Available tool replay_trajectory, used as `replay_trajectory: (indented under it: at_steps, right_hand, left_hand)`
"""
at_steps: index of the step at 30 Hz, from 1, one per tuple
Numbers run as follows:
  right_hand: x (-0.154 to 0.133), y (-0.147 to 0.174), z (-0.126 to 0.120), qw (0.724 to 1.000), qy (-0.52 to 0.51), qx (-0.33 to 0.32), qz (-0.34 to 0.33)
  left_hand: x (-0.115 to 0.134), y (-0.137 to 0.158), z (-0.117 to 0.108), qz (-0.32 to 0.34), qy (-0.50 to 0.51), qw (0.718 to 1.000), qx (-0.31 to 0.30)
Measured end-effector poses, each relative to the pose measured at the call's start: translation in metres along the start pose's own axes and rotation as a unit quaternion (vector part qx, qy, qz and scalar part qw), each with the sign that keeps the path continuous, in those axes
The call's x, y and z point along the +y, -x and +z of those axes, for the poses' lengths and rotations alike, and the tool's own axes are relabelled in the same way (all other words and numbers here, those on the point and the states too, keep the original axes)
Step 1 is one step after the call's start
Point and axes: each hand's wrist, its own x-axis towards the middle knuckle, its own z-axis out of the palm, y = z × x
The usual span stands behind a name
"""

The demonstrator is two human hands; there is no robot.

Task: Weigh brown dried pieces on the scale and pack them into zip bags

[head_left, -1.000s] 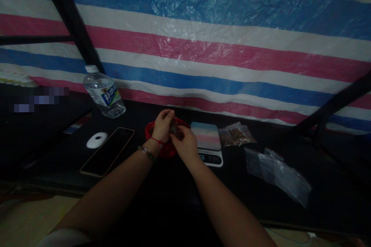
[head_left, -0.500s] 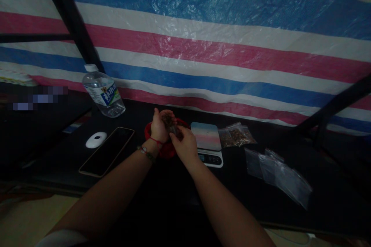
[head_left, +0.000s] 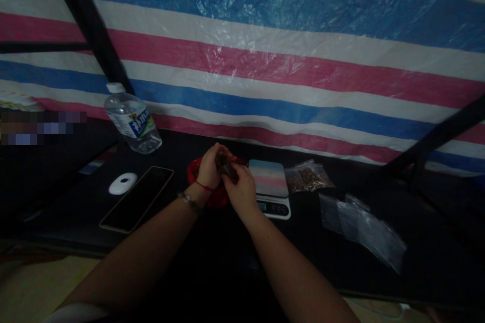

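Over a red bowl (head_left: 193,165), my two hands meet. My left hand (head_left: 209,167) is cupped, its fingers curled round a small heap of brown dried bits (head_left: 221,161). My right hand (head_left: 242,185) pinches what looks like a small clear plastic bag (head_left: 229,170), its mouth against the left palm; dim light blurs its edges. The hands hide much of the bowl. Just right of my right hand stands a white kitchen scale (head_left: 270,177) with a lit display. Beyond it lie filled zip bags (head_left: 308,177) of brown bits.
Flat zip bags (head_left: 364,229) lie fanned out at the right on the black table (head_left: 303,252). To the left are a phone (head_left: 137,199), a white rounded case (head_left: 123,183) and a clear plastic bottle (head_left: 133,120). A striped sheet (head_left: 265,65) hangs behind, between dark metal posts.
My left hand has turned from palm up to tilted, its fingers folding in toward the bag. My right hand stays close against it. The other things keep their places.
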Motion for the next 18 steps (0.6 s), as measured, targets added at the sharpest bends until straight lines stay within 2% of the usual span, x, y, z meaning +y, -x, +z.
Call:
replay_trajectory:
  at_steps: [6, 13, 18]
  right_hand:
    - [0.0035, -0.0018, 0.0048, 0.998, -0.047, 0.002, 0.048]
    - [0.0082, -0.0023, 0.0082, 0.996, -0.056, 0.006, 0.065]
    - [0.0074, -0.0041, 0.0084, 0.997, -0.049, -0.020, 0.064]
  left_hand:
    - [-0.0033, 0.0003, -0.0015, 0.036, -0.102, 0.994, 0.013]
    - [-0.0064, -0.0020, -0.0039, -0.020, -0.105, 0.994, -0.004]
    - [-0.0078, -0.0042, -0.0088, -0.057, -0.181, 0.981, -0.044]
